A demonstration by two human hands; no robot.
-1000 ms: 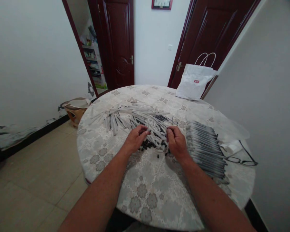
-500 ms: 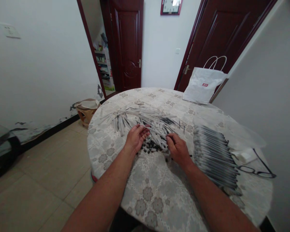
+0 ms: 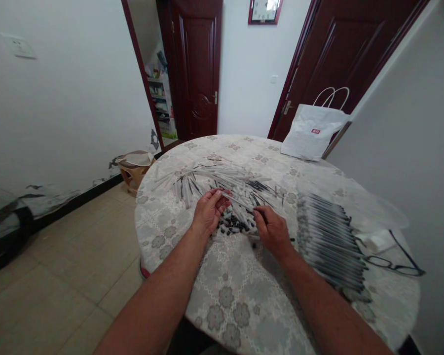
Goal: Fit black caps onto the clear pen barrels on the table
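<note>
A slim, pale pen barrel (image 3: 237, 199) is held slantwise between my two hands above loose parts. My left hand (image 3: 208, 213) pinches its upper left end between thumb and finger, the other fingers partly curled. My right hand (image 3: 273, 228) is closed at the lower right end; its fingertips hide what is there. Under and between the hands lie small black and whitish caps (image 3: 237, 226). Beyond them, clear tubes (image 3: 187, 190) and thin black sticks (image 3: 259, 185) spread out in a loose heap. To the right of my right hand, many similar pens (image 3: 327, 241) lie side by side in a stack.
The round table has a flowered cloth (image 3: 229, 296). A white paper bag (image 3: 314, 130) stands at its back right edge. Eyeglasses (image 3: 395, 266) and a white roll (image 3: 379, 241) lie beside the pen stack. A wooden stool (image 3: 133, 172) stands left of the table.
The pen barrel now slopes a little more clearly down toward my right hand. Both hands stay in nearly the same place; the camera view has shifted slightly.
</note>
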